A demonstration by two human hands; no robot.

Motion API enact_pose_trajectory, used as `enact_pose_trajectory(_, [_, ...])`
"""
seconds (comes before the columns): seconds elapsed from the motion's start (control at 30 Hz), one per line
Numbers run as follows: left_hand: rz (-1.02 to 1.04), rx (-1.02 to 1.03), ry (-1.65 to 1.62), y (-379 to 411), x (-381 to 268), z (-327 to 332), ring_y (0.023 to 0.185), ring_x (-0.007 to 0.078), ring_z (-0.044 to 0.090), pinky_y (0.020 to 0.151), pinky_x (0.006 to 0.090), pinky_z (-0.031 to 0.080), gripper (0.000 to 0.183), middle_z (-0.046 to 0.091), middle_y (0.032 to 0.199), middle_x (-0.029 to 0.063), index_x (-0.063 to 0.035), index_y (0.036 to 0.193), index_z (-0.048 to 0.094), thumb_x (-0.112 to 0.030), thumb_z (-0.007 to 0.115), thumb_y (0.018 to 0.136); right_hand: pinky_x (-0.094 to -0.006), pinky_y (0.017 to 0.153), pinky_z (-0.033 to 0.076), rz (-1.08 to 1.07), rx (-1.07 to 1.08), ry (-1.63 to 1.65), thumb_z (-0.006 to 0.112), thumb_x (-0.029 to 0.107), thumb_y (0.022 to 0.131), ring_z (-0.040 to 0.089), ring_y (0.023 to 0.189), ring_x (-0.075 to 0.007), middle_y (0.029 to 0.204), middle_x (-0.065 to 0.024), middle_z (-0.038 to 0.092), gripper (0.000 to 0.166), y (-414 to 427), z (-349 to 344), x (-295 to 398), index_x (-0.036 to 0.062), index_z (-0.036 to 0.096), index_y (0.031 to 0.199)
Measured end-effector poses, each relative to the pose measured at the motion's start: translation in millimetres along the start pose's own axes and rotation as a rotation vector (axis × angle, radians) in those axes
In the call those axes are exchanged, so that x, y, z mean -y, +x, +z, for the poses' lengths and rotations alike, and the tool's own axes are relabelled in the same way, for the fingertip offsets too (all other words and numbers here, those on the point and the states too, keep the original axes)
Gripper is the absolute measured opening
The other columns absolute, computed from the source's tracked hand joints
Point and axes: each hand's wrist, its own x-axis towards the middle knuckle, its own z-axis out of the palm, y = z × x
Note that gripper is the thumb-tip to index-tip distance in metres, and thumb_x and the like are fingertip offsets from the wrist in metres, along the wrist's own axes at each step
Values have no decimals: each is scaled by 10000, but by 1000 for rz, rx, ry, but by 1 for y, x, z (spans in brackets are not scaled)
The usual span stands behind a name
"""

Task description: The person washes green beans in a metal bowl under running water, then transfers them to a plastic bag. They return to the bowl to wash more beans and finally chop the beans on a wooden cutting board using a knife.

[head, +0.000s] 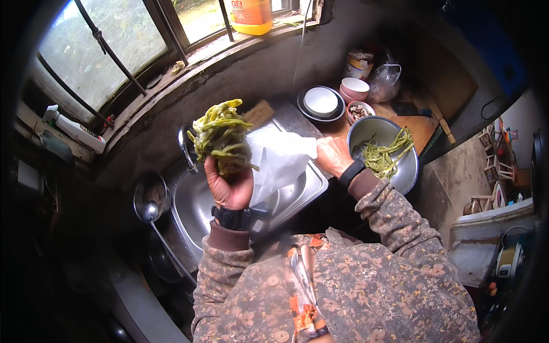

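My left hand (pixel 230 186) is raised over the sink and holds a thick clump of green, wet-looking strips, likely pickled long beans (pixel 223 139). Between my hands hangs a translucent white plastic bag (pixel 279 154), and my right hand (pixel 332 155) grips its right end. Just right of that hand, a metal basin (pixel 406 176) holds more of the long green strips. Beneath the bag and my left hand lies a stainless steel sink (pixel 195 210), with a faucet (pixel 187 150) at its back left.
A white bowl (pixel 321 100) rests in a dark-edged dish behind the sink. Pink bowls (pixel 355 89), a bowl of chopped pieces (pixel 359 112), a cleaver (pixel 409 109) and a knotted plastic bag (pixel 384 83) stand right of it. A metal ladle (pixel 151 212) lies left of the sink.
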Motion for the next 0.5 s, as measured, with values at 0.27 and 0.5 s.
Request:
enact_pose_trajectory(0.27, [18,323,180,-33,-32,35,1170,254,459,996,413,348,509,499,1262,85,-104,1240,483,-324,600,796,-267,827,451,-315,-1018,846,553,112,826,579,920,-178,1056,-127,584,233,-7,-106,34,-4,519,1026])
enact_pose_trajectory(0.5, [43,4,226,-25,-41,-47,1090,253,514,928,412,418,482,544,1195,85,-85,1211,493,-269,630,787,-410,765,475,-242,80,352,545,124,763,598,873,-358,951,-201,612,353,-48,23,31,158,581,1112])
